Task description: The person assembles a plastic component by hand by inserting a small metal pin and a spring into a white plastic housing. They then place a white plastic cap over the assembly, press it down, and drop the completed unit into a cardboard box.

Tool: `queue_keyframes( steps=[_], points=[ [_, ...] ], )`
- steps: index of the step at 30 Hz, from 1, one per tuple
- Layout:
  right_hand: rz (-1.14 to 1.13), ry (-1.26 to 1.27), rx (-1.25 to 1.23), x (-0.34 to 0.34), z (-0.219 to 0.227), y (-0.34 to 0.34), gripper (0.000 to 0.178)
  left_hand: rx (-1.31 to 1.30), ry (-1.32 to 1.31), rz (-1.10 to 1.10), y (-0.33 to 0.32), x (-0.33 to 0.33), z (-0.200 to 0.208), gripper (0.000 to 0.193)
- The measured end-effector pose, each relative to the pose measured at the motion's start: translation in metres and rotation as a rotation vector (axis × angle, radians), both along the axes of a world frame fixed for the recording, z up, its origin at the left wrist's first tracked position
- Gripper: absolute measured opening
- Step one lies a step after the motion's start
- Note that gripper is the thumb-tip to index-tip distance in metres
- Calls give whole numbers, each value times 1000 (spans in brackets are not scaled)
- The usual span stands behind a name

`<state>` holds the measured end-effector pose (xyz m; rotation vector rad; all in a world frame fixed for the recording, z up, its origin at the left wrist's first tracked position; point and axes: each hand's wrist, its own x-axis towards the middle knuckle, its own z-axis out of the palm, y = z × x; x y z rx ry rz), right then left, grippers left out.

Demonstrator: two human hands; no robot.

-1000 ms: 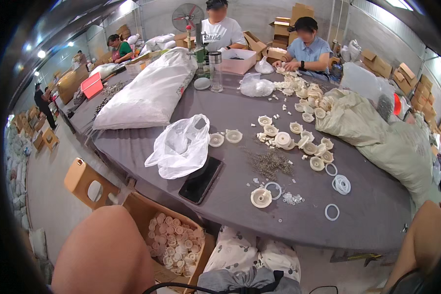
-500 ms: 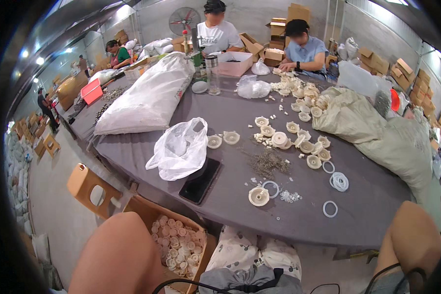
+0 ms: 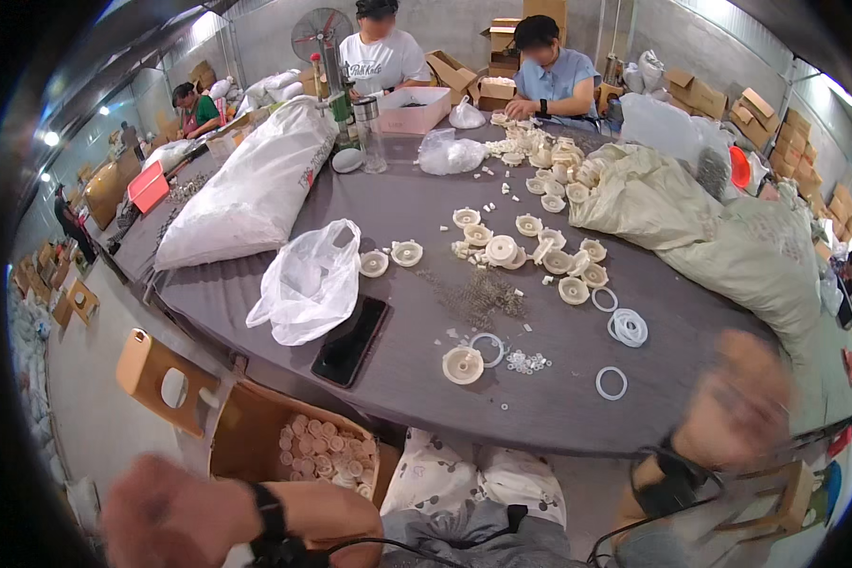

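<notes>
My left hand [image 3: 166, 516] is low at the left, beside the carton [image 3: 232, 431] of round pale plastic parts and below a tan stool. My right hand [image 3: 743, 402] hangs over the table's right front edge. Motion smears the fingers of both, so I cannot make out anything held. Nearest me on the table sits a single cream round plastic housing [image 3: 463, 365], touching a translucent ring [image 3: 488, 350]. Small translucent washers [image 3: 527, 362] lie beside it, with a heap of tiny grey metal pieces [image 3: 488, 298] behind. Closer to my right hand are a loose ring [image 3: 612, 383] and a stack of rings [image 3: 628, 328].
More cream housings [image 3: 554, 260] spread toward the back, beside a large pale woven sack [image 3: 691, 213]. A black phone [image 3: 351, 343] and a white plastic bag [image 3: 308, 284] lie left of centre. Another full sack [image 3: 246, 189] stands behind. Two people work across the table.
Both my hands have come into view, where before only my bent arms showed at the lower edge. The whole view has shifted, so the table sits slightly further left.
</notes>
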<state>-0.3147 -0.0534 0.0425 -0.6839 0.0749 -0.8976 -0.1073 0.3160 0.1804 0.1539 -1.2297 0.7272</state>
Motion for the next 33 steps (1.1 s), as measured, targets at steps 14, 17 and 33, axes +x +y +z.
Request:
queue_keyframes(
  steps=[14, 17, 33],
  points=[
    [-205, 905, -1074, 151, -65, -43, 27, 1144, 1164, -420, -179, 75, -193, 9],
    [-163, 994, -1056, 150, -73, -49, 25, 1170, 1187, -349, -190, 75, -211, 10],
    [-143, 1012, -1140, 146, -68, -40, 21, 1549, 791, 117, -195, 66, -213, 8]
  ],
)
